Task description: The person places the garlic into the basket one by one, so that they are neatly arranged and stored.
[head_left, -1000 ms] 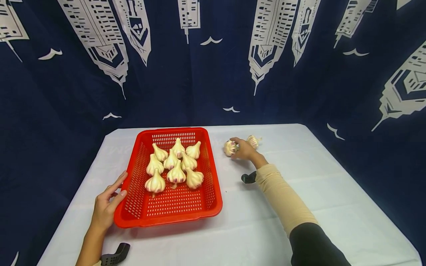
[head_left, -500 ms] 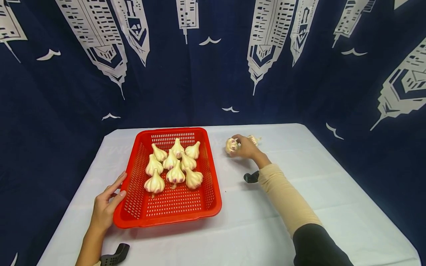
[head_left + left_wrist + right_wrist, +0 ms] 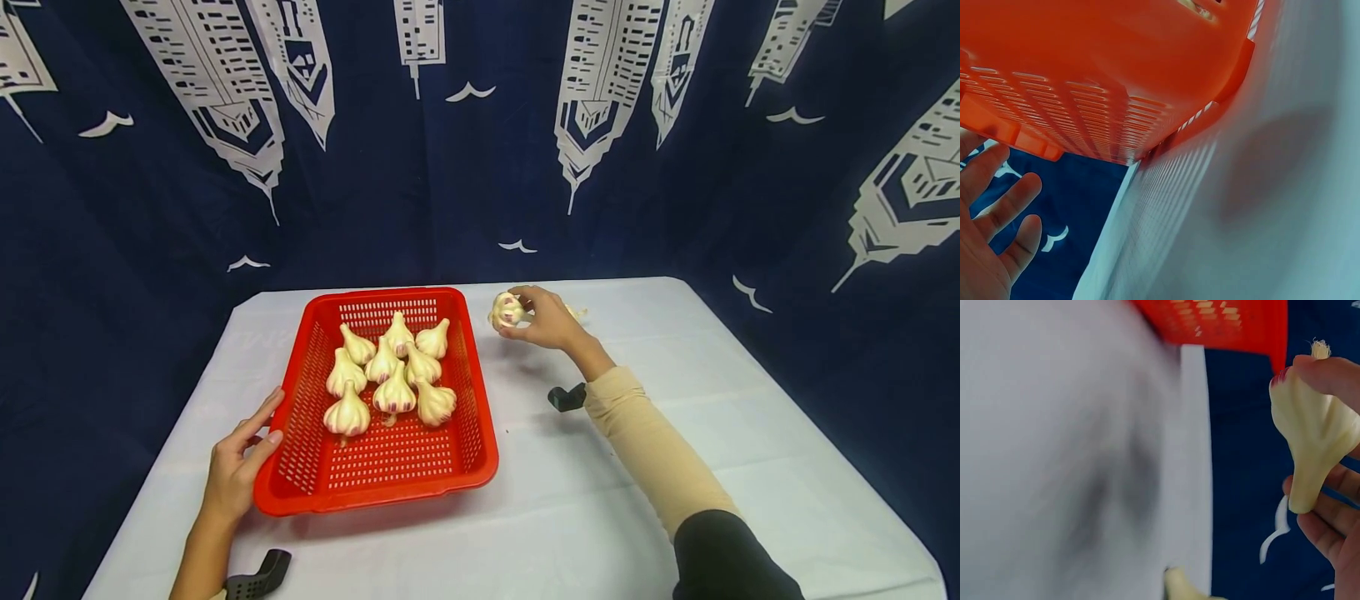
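Note:
A red perforated plastic basket (image 3: 390, 498) stands on the left of the white-covered table with several garlic bulbs (image 3: 393, 393) inside. My left hand (image 3: 231, 477) rests at its left side, index fingertip and thumb at the rim; the other fingers (image 3: 1010, 203) extend loosely in the left wrist view. Right of the basket, above the table, my right hand (image 3: 549, 320) pinches a garlic bulb (image 3: 506, 311) between thumb and fingers. The right wrist view shows this bulb (image 3: 1313, 428) with its stem pointing down and root tuft by the thumb. Another garlic bulb (image 3: 575, 312), mostly hidden, lies behind that hand.
A white cloth covers the table (image 3: 570, 517). Behind it hangs a dark blue curtain (image 3: 465, 183) with white building prints. Black wrist devices (image 3: 258, 575) sit at both wrists.
My right hand has lifted the garlic bulb off the table and brought it slightly left toward the basket. My left hand and the basket have kept their place.

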The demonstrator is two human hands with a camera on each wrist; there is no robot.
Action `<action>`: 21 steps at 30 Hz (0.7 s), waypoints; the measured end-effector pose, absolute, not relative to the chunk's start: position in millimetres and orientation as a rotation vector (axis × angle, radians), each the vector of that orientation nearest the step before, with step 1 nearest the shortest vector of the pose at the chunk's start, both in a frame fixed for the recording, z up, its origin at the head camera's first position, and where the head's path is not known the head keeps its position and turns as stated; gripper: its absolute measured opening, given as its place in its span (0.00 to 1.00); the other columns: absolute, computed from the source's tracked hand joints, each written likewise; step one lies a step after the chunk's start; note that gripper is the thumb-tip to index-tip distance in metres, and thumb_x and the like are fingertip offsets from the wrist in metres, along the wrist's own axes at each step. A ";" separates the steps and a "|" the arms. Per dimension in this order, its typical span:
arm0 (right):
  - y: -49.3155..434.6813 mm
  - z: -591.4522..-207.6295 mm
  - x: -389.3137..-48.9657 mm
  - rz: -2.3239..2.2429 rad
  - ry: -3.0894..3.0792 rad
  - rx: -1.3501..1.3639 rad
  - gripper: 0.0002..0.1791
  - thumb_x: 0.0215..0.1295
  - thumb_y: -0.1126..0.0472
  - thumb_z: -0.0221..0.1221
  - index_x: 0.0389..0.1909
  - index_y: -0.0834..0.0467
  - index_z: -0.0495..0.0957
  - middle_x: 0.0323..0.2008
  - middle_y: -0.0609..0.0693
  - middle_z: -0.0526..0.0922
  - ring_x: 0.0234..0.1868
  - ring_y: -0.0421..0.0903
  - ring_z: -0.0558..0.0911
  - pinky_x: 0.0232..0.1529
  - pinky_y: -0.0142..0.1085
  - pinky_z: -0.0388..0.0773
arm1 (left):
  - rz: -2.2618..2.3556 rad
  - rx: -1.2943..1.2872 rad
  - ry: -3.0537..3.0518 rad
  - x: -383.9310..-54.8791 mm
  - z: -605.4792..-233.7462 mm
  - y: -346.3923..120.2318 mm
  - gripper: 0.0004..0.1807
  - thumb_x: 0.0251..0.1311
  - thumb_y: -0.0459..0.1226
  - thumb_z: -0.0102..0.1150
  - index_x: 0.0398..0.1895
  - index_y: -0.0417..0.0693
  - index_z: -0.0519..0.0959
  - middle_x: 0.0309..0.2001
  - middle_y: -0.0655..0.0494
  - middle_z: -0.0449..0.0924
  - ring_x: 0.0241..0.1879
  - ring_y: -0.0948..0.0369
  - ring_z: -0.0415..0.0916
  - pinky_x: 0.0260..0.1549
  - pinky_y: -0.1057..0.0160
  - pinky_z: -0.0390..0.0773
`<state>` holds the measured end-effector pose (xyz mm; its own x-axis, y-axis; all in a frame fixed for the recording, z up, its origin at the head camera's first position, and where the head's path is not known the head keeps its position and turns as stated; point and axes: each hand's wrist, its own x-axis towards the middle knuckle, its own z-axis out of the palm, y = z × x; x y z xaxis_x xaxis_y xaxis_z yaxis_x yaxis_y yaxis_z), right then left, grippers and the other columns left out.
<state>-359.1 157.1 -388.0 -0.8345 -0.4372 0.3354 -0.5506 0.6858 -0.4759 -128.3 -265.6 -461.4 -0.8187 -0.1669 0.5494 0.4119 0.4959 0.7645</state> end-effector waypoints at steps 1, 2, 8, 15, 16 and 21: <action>155.0 -384.7 -356.2 0.853 -2.692 0.818 0.40 0.48 0.50 0.75 0.61 0.62 0.74 0.47 0.57 0.81 0.47 0.53 0.81 0.50 0.47 0.77 | -1.322 -0.201 -2.171 -128.3 -461.2 -265.6 0.27 0.61 0.27 0.53 0.66 0.42 0.74 0.64 0.69 0.72 0.46 0.72 0.71 0.36 0.77 0.71; 152.8 -381.3 -352.9 0.854 -2.684 0.833 0.40 0.48 0.50 0.75 0.61 0.62 0.74 0.47 0.56 0.80 0.46 0.53 0.81 0.50 0.46 0.78 | -1.321 -0.201 -2.170 -128.2 -461.0 -265.6 0.27 0.61 0.27 0.53 0.66 0.41 0.73 0.64 0.67 0.73 0.46 0.72 0.71 0.36 0.77 0.71; 138.5 -361.1 -334.7 0.829 -2.635 0.939 0.37 0.48 0.50 0.75 0.59 0.59 0.75 0.44 0.53 0.78 0.42 0.50 0.79 0.44 0.42 0.80 | -1.320 -0.194 -2.173 -128.1 -461.3 -265.9 0.27 0.61 0.27 0.53 0.66 0.41 0.73 0.65 0.62 0.73 0.46 0.72 0.71 0.36 0.78 0.71; 124.3 -344.6 -320.1 0.776 -2.598 1.088 0.36 0.48 0.52 0.74 0.58 0.60 0.76 0.49 0.53 0.80 0.43 0.51 0.78 0.45 0.43 0.78 | -1.313 -0.187 -2.179 -127.5 -461.0 -265.8 0.27 0.61 0.28 0.54 0.66 0.41 0.73 0.65 0.63 0.73 0.45 0.72 0.71 0.36 0.78 0.71; 122.3 -342.6 -318.3 0.770 -2.598 1.106 0.36 0.48 0.52 0.74 0.59 0.60 0.76 0.50 0.54 0.81 0.43 0.51 0.78 0.47 0.43 0.78 | -1.311 -0.185 -2.181 -127.5 -461.0 -265.8 0.27 0.61 0.28 0.54 0.66 0.41 0.73 0.65 0.63 0.73 0.45 0.72 0.71 0.36 0.78 0.71; 112.0 -335.4 -310.0 0.752 -2.575 1.194 0.36 0.48 0.53 0.75 0.59 0.62 0.76 0.51 0.54 0.82 0.46 0.50 0.78 0.50 0.44 0.78 | -1.306 -0.183 -2.184 -127.6 -460.7 -265.6 0.27 0.61 0.29 0.54 0.66 0.41 0.73 0.65 0.60 0.73 0.45 0.72 0.71 0.36 0.77 0.71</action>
